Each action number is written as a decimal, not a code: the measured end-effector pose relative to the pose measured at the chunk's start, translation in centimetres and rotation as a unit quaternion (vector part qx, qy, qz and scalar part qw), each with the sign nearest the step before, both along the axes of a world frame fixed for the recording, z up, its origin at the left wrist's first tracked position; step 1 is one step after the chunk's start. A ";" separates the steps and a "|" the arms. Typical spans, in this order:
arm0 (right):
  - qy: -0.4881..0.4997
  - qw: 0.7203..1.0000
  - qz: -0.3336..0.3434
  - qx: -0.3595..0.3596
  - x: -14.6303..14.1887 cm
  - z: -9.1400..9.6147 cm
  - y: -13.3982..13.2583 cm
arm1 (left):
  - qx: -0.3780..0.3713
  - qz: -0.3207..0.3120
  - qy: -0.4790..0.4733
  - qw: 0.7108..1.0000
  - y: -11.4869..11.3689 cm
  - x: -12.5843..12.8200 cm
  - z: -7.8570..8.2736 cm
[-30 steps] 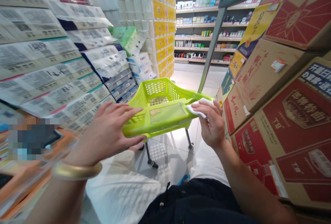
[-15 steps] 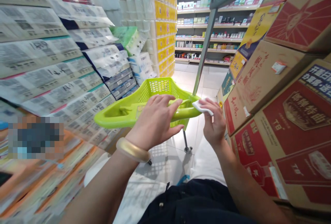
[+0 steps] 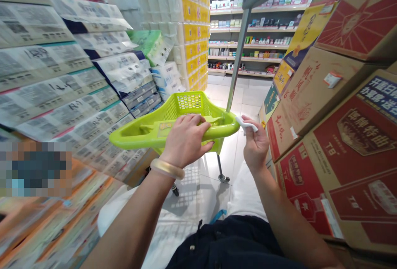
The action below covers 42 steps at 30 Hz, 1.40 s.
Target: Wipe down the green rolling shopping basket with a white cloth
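My left hand [image 3: 185, 140] lies over the near rim of a lime-green plastic shopping trolley basket [image 3: 130, 138], its fingers curled around the rim. A gold bangle [image 3: 167, 169] circles that wrist. My right hand [image 3: 256, 145] is raised beside the basket's right corner, just off the rim. It pinches a small white wipe [image 3: 246, 124] between thumb and fingers. The basket's inside is partly hidden by my left hand and its tilted angle.
Stacked wrapped tissue packs [image 3: 52, 70] form a wall on the left, and printed red cardboard cartons [image 3: 347, 149] rise on the right. A metal trolley pole [image 3: 237, 58] stands up from the basket. Store shelves [image 3: 251, 29] line the back, above a tiled floor [image 3: 238, 95].
My right hand has drawn back from the basket rim with the wipe. The basket has shifted slightly left and stays tilted, with my left hand still on its rim.
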State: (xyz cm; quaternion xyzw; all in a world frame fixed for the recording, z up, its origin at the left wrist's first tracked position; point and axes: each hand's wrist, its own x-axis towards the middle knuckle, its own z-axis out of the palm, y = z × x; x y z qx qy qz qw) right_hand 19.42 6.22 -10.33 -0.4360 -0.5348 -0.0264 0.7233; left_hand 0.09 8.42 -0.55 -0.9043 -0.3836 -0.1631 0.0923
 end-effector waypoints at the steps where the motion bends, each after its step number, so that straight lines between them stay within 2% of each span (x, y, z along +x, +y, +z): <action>1: -0.018 1.000 0.007 0.002 -0.2 0.1 -0.3 | 0.004 -0.005 -0.003 1.000 0.0 0.0 0.0; 5: -0.185 0.981 0.036 0.035 -0.9 0.3 -1.7 | 0.017 -0.021 -0.015 1.000 -0.3 -0.3 -0.1; 7: -0.156 0.986 0.047 0.037 -0.6 0.3 -1.6 | 0.018 -0.027 -0.021 0.999 -0.5 -0.4 -0.1; 9: -0.049 0.997 0.058 0.009 0.0 0.3 -1.1 | 0.014 -0.034 -0.027 0.999 -0.8 -0.7 0.0; 12: 0.077 0.993 0.080 -0.041 0.1 0.4 -1.0 | 0.009 -0.042 -0.033 0.999 -1.2 -1.1 0.1; 14: 0.061 0.994 0.085 -0.026 -0.4 0.5 -1.8 | 0.008 -0.046 -0.034 0.998 -1.4 -1.5 0.1; 18: -0.093 0.990 0.101 0.035 -1.2 0.3 -3.4 | 0.012 -0.051 -0.046 0.998 -1.7 -2.3 0.1; 20: -0.068 0.991 0.112 0.031 -1.1 0.1 -3.1 | 0.016 -0.050 -0.056 0.997 -1.8 -2.7 0.0; 23: 0.064 0.990 0.121 -0.031 -0.8 0.0 -2.3 | 0.017 -0.047 -0.070 0.996 -1.9 -3.1 0.0; 25: 0.102 0.984 0.134 -0.064 -0.9 0.5 -2.4 | 0.015 -0.046 -0.073 0.996 -2.0 -3.2 0.1; 27: 0.066 0.985 0.152 -0.054 -1.2 1.1 -3.1 | 0.014 -0.046 -0.073 0.996 -1.9 -3.3 0.1; 31: -0.077 0.978 0.194 0.000 -1.4 2.0 -3.9 | 0.023 -0.049 -0.073 0.996 -1.7 -3.6 0.0; 33: -0.052 0.977 0.205 -0.003 -1.2 2.0 -3.3 | 0.027 -0.053 -0.076 0.995 -1.6 -3.7 -0.1; 37: 0.054 0.977 0.191 -0.070 -0.8 1.9 -2.4 | 0.023 -0.057 -0.083 0.995 -1.5 -3.9 -0.1; 39: 0.040 0.978 0.195 -0.066 -1.0 2.1 -3.1 | 0.021 -0.057 -0.088 0.994 -1.4 -4.0 -0.2; 42: -0.050 0.977 0.208 -0.013 -1.5 2.2 -4.3 | 0.020 -0.068 -0.091 0.993 -1.2 -4.2 -0.2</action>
